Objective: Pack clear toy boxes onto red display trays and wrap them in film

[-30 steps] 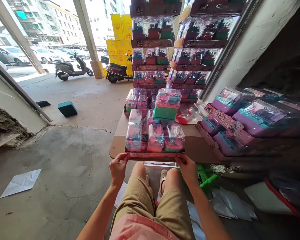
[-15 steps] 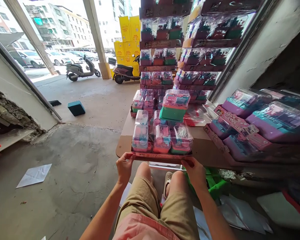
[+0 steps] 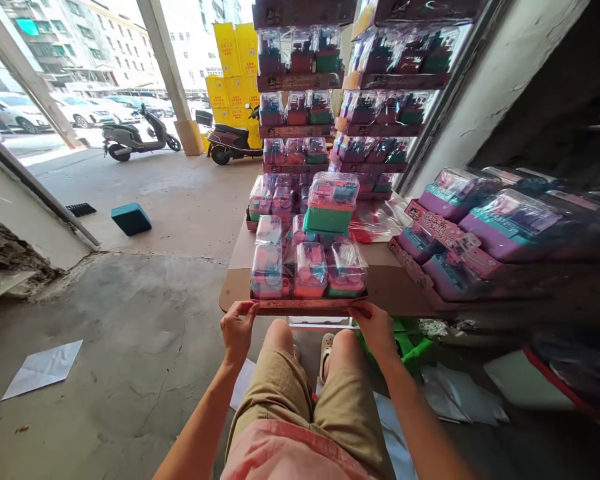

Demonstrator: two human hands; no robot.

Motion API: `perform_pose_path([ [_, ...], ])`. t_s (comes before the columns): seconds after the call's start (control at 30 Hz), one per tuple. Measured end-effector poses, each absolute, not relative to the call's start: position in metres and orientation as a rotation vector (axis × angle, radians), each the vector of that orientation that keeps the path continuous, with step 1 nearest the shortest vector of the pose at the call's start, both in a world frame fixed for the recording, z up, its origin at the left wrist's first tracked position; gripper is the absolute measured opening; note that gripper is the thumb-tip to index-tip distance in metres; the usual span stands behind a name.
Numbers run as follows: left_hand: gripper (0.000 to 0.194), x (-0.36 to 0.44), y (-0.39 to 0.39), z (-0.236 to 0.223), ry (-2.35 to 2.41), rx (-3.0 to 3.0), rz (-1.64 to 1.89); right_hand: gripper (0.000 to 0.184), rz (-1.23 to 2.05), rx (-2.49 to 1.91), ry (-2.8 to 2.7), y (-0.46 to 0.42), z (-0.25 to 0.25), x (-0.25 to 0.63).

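Display tray (image 3: 305,303) pinched at both front corners

In the head view, my only one, the tray lies in front of me at the near edge of the table (image 3: 400,283), loaded with clear-lidded boxes (image 3: 310,270). A green-based box (image 3: 330,208) is perched above those towards the back. I judge the step in hand to be handling the tray by its front lip, steadying or squaring it; whether I am pulling or pressing, I cannot tell. From here, I think any move calls for both hands working together and evenly, with the tray level, since the perched box looks the likeliest to slip.

My left hand (image 3: 237,330) is closed in a pinch on the lip's left corner, thumb and fingertips together, wrist below and the forearm slanting up from the lower left. My right hand (image 3: 375,328) pinches the right end of the lip, its fingers turned inward and partly shadowed, that forearm rising from the lower right. Both arms reach forward around my knees (image 3: 279,333), hands at about matching height, so the hold looks balanced.
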State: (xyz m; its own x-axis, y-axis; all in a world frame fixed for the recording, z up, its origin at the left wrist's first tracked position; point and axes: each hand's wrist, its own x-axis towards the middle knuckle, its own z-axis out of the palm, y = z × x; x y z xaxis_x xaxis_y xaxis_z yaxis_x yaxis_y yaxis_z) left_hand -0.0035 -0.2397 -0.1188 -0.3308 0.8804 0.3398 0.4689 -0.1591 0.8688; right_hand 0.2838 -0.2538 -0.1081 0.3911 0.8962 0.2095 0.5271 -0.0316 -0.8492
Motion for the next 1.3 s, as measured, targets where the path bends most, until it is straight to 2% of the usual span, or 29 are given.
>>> perform_pose_path([
  [0.33,0.033,-0.004,-0.240,-0.118,1.733,1.564,1.454,0.045,0.331,-1.585,-1.310,-0.255,-0.112,0.284],
  [0.7,0.027,-0.001,-0.238,-0.126,1.725,1.642,1.526,0.041,0.098,-1.499,-1.389,-0.253,-0.123,0.283],
  [1.0,0.026,0.004,-0.236,-0.138,1.807,1.726,1.663,0.030,-0.304,-1.403,-1.469,-0.253,-0.131,0.279],
  [1.3,0.027,0.009,-0.236,-0.139,1.905,1.779,1.677,0.035,-0.350,-1.416,-1.444,-0.246,-0.138,0.285],
])
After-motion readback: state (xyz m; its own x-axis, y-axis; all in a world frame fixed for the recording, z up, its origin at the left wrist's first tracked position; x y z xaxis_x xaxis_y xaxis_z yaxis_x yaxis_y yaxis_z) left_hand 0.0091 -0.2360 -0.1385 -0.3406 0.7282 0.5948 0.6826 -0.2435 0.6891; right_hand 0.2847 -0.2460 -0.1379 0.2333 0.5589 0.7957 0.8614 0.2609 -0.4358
